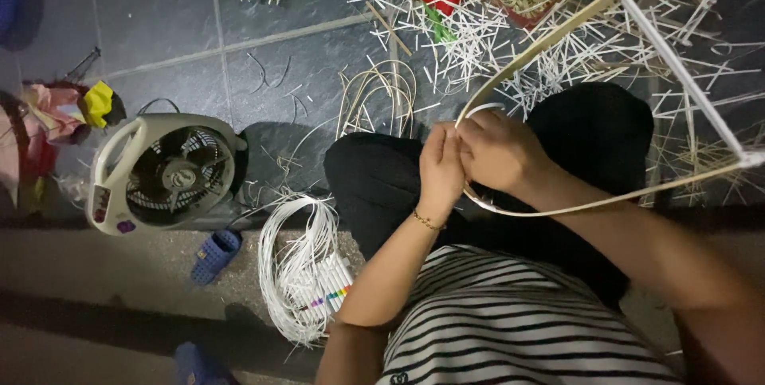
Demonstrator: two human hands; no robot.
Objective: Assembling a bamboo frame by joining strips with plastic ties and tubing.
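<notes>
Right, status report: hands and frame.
Left hand and right hand pinched together on the bent pale cane frame. White cut sticks litter the floor beyond.

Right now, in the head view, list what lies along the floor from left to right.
Pink and yellow cloth bundle → box fan → blue sandal → coil of white cord → left hand → right hand on the bent cane strip.

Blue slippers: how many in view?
2. One blue slipper lies on the floor just below the fan. A second sits at the bottom edge, partly cut off. Others may be out of frame.
</notes>
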